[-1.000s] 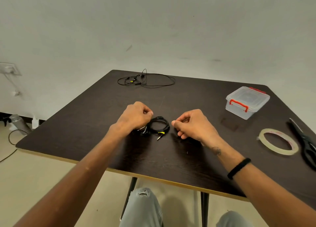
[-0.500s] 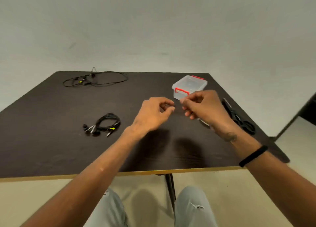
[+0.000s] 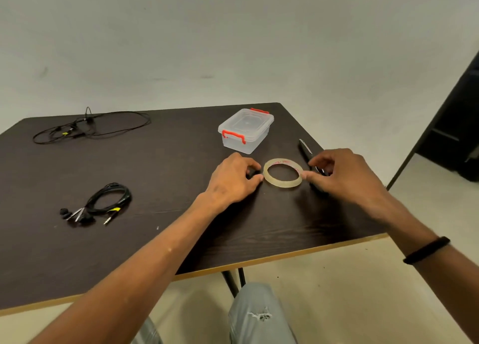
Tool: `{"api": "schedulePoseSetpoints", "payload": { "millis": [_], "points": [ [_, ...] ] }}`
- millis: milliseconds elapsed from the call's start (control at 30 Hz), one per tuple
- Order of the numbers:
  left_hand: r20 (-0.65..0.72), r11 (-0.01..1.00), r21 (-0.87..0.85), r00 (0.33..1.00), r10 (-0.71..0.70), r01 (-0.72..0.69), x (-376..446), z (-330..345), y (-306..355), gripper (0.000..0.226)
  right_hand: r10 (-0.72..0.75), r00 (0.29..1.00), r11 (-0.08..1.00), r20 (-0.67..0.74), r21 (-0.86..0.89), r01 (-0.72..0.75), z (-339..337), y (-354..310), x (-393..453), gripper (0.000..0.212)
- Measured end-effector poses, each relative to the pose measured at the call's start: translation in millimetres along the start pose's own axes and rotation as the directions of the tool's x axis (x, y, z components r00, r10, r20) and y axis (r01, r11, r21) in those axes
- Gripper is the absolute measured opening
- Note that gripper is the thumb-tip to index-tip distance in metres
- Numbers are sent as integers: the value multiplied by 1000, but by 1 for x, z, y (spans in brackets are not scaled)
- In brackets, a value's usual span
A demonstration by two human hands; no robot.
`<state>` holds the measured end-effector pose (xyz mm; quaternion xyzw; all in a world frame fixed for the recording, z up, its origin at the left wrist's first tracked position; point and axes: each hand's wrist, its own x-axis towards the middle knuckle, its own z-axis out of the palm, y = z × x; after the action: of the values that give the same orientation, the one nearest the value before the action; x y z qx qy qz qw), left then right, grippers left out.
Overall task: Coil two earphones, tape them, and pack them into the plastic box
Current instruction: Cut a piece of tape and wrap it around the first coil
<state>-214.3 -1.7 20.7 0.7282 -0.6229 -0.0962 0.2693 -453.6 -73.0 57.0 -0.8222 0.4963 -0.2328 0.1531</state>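
Note:
A roll of clear tape (image 3: pixel 282 183) lies flat on the dark table (image 3: pixel 160 177) between my hands. My left hand (image 3: pixel 233 181) is at its left side, fingers loosely curled, thumb tip touching the rim. My right hand (image 3: pixel 342 177) is at its right side, thumb tip against the rim. A coiled black earphone (image 3: pixel 108 201) lies at the left, and a loose uncoiled earphone (image 3: pixel 90 126) lies at the far left. The clear plastic box (image 3: pixel 246 129) with red clips stands shut behind the tape.
Black scissors (image 3: pixel 304 146) lie partly under my right hand, near the table's right edge. A dark piece of furniture (image 3: pixel 456 126) stands at the right. My knees show below the table's front edge (image 3: pixel 285 257).
Both hands left the coiled earphone, which stays on the table, and moved right to either side of the tape roll. My view swung right with them.

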Motion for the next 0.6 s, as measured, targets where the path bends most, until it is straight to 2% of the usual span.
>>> {"api": "schedulePoseSetpoints", "payload": {
  "millis": [133, 233, 333, 433, 600],
  "points": [
    [-40, 999, -38, 999, -22, 21, 2, 1, 0, 20, -215, 968, 967, 129, -109, 229, 18, -12, -2, 53],
    [-52, 997, -66, 998, -36, 32, 3, 3, -1, 16, -303, 941, 940, 148, -118, 321, 36, -21, 0, 49],
    [-63, 998, -69, 998, -15, 11, 2, 3, -1, 14, -335, 934, 939, 124, -41, 342, 42, -25, 5, 36],
    [-42, 997, -76, 999, 25, -28, 2, 2, -5, 18, -329, 940, 942, 91, -43, 334, 40, -26, 9, 28],
    [-45, 990, -128, 998, 51, -56, 0, 1, -14, 36, -327, 944, 945, 53, -19, 328, 34, -24, 12, 26]
  ]
}}
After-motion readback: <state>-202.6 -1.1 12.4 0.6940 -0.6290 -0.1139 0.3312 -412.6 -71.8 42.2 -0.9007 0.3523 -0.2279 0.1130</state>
